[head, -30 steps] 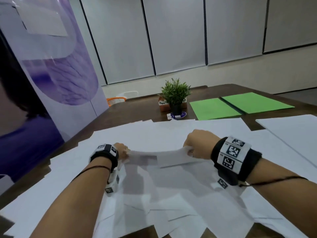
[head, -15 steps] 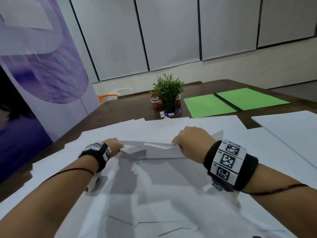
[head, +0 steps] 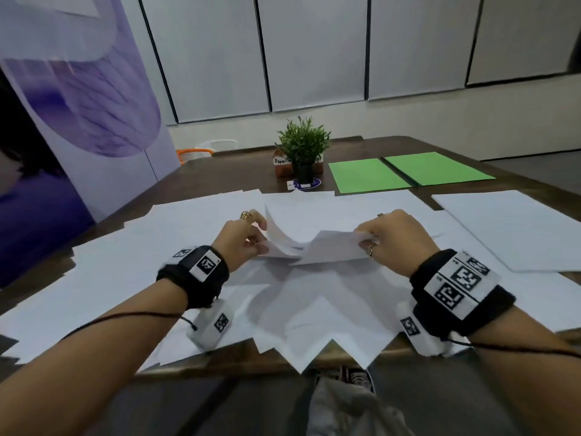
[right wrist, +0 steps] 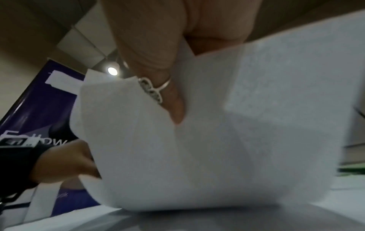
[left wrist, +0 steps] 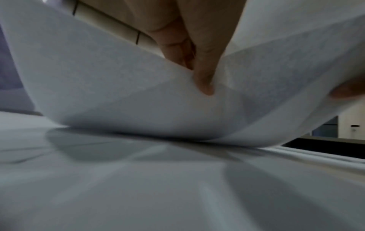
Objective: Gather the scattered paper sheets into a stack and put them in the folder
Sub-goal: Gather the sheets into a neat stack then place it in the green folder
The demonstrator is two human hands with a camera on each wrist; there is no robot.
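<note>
White paper sheets (head: 132, 272) lie scattered and overlapping across the dark wooden table (head: 232, 174). My left hand (head: 248, 237) and right hand (head: 377, 240) each pinch one end of a small bunch of sheets (head: 320, 247), held sagging just above the pile. In the left wrist view a fingertip (left wrist: 205, 84) presses into the bent sheets (left wrist: 118, 93). The right wrist view shows a ringed finger (right wrist: 173, 101) gripping the curved sheets (right wrist: 237, 140). An open green folder (head: 405, 171) lies flat at the far right of the table.
A small potted plant (head: 303, 149) stands beside a labelled brown box at the table's far middle. A purple banner (head: 72, 99) stands to the left. One separate white sheet (head: 515, 228) lies at the right. The near table edge (head: 220, 363) runs below the pile.
Both hands have lifted the bunch of sheets and drawn apart. The camera has tipped down, so the near table edge and my lap now show.
</note>
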